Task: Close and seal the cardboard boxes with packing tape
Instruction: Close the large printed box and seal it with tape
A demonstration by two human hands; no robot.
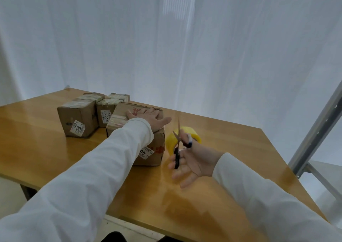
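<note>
A closed cardboard box (148,149) with red print and a white label stands near the middle of the wooden table (231,186). My left hand (148,116) lies flat on its top with fingers spread. To the right of that box, my right hand (192,160) holds black-handled scissors (177,149) with the blades pointing up, thumb and a finger through the handle loops and the other fingers extended. A yellow roll of packing tape (172,140) stands on the table just behind that hand, partly hidden by it.
Two smaller taped cardboard boxes (77,119) (109,110) sit side by side behind the left of the big box. White curtains hang behind the table. A grey metal frame (318,130) rises at the right edge. The table's near edge runs under my arms.
</note>
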